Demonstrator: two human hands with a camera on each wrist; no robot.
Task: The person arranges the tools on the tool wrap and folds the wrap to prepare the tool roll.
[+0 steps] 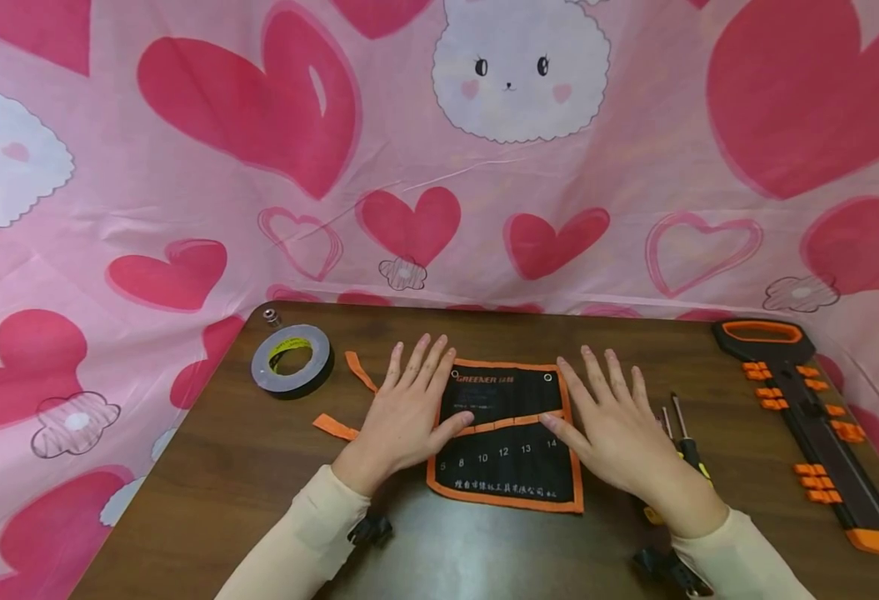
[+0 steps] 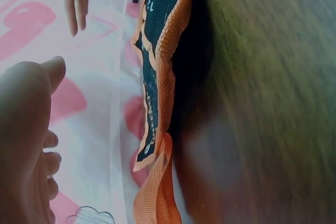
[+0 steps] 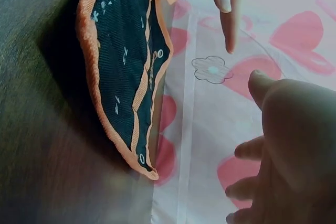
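A black tool pouch (image 1: pixel 510 467) with orange edging and numbered pockets lies flat on the wooden table (image 1: pixel 484 554). My left hand (image 1: pixel 409 417) is over its left edge, fingers straight and spread. Over the right edge my right hand (image 1: pixel 611 421) is spread likewise, thumb pointing inward. Both wrist views show the hands raised above the pouch, holding nothing. Orange straps (image 1: pixel 337 427) stick out from the pouch's left side. Beside my right hand lie screwdrivers (image 1: pixel 688 442) with black and yellow handles, partly hidden by the hand and wrist.
A roll of grey tape (image 1: pixel 262 367) lies at the far left, with a small metal socket (image 1: pixel 271 317) behind it. Along the right side lies a long black and orange tool rack (image 1: pixel 806 425). A pink heart-patterned cloth (image 1: pixel 409 150) hangs behind the table.
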